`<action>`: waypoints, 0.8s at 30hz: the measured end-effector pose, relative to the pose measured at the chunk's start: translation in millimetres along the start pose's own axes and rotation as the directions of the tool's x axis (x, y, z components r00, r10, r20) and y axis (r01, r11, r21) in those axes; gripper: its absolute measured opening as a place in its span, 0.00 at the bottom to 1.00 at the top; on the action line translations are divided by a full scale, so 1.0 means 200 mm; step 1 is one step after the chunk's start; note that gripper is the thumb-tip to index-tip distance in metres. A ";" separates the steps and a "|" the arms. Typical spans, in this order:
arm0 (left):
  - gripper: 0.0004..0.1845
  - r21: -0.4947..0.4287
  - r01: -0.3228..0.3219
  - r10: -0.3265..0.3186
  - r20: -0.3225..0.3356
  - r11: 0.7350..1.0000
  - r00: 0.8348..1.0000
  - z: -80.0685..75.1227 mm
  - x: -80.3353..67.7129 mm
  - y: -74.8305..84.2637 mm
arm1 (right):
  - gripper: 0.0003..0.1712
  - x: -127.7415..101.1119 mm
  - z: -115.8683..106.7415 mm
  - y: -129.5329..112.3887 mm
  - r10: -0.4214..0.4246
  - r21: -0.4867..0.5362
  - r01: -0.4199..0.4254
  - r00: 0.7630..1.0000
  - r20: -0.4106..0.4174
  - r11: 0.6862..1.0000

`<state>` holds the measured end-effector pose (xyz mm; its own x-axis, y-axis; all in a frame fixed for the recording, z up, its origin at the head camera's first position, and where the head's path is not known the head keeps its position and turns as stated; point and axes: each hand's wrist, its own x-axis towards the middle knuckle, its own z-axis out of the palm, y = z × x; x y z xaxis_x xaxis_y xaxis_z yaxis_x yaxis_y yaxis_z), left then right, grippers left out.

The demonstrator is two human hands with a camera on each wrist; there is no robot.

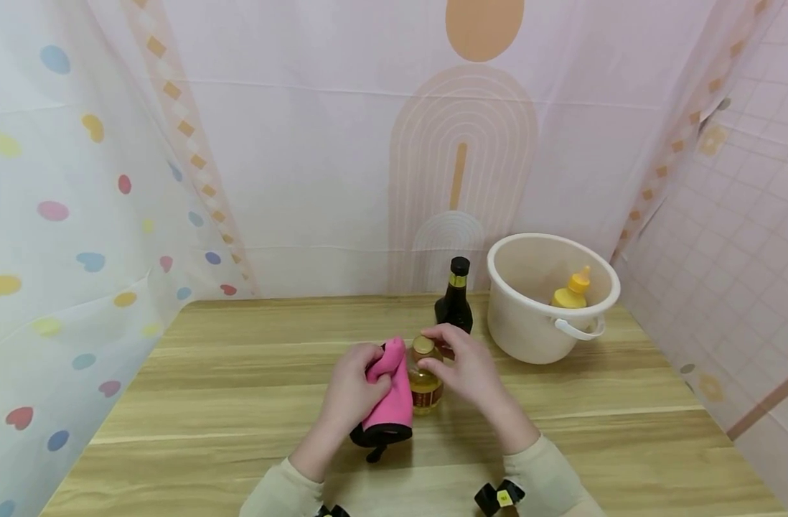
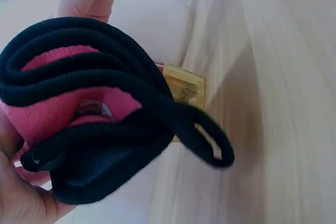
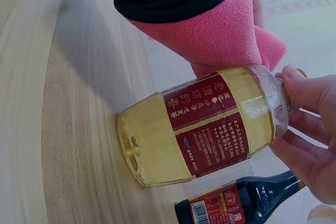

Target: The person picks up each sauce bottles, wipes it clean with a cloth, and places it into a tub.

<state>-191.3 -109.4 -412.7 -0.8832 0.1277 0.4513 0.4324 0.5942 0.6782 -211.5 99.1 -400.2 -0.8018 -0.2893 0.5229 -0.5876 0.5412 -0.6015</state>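
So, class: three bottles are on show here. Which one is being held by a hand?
The small bottle of pale yellow liquid, gripped at its neck by the right hand. The dark bottle stands untouched behind it; the yellow-capped bottle sits in the white bucket.

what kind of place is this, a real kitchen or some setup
Likely a staged set, not a real kitchen: printed cloth backdrops hang round a wooden table bearing only a bucket, a dark bottle and the bottle being wiped.

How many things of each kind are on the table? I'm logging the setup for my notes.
Glass bottles: 2, the yellow oil bottle and the dark sauce bottle
Squeeze bottles: 1, yellow, inside the bucket
Buckets: 1, white
Cloths: 1, pink with black trim
Total: 5
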 end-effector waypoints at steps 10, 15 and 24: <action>0.12 0.032 0.057 -0.059 0.047 0.998 0.997 0.02 -0.03 -0.02 | 0.24 0.00 -0.01 -0.01 0.014 0.011 -0.014 1.000 -0.004 1.000; 0.12 0.039 0.050 -0.052 0.049 0.998 0.997 0.03 -0.03 -0.03 | 0.24 0.00 -0.01 -0.02 0.022 0.010 -0.022 1.000 0.000 1.000; 0.15 0.044 0.081 -0.087 0.155 0.996 0.984 0.06 -0.07 -0.10 | 0.24 0.00 0.00 -0.02 0.028 0.010 -0.028 1.000 0.005 1.000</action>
<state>-190.1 -113.2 -438.7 -0.9347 0.1976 0.2953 0.3514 0.6372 0.6859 -209.0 97.9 -398.2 -0.8182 -0.2783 0.5030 -0.5663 0.5411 -0.6217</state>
